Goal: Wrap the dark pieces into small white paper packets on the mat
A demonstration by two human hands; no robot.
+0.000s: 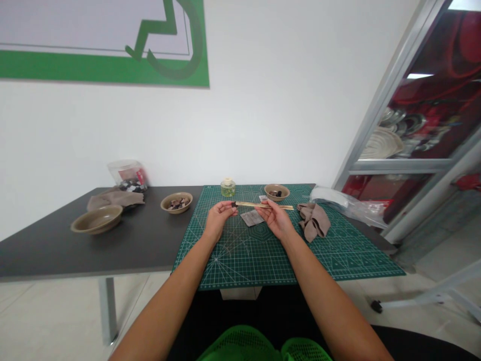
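Above the green cutting mat (263, 260), my right hand (276, 219) is closed around a bundle of thin pale sticks (246, 204), held level from side to side. My left hand (219, 219) pinches a small dark piece (234, 204) at the left end of that bundle. Whether the piece is a band or a cap, I cannot tell. Beneath the sticks, a grey printed paper slip (251, 217) lies on the mat. Behind them stands a small glass bottle (227, 188) with yellow-green contents and a pale top.
A bowl with dark pieces (277, 192) stands behind my right hand, a crumpled brown cloth (314, 221) to its right. Leftward are a bowl of brown pieces (176, 203), another bowl (96, 219), a cloth (114, 198) and a clear container (128, 175). Plastic wrapping (345, 203) lies far right.
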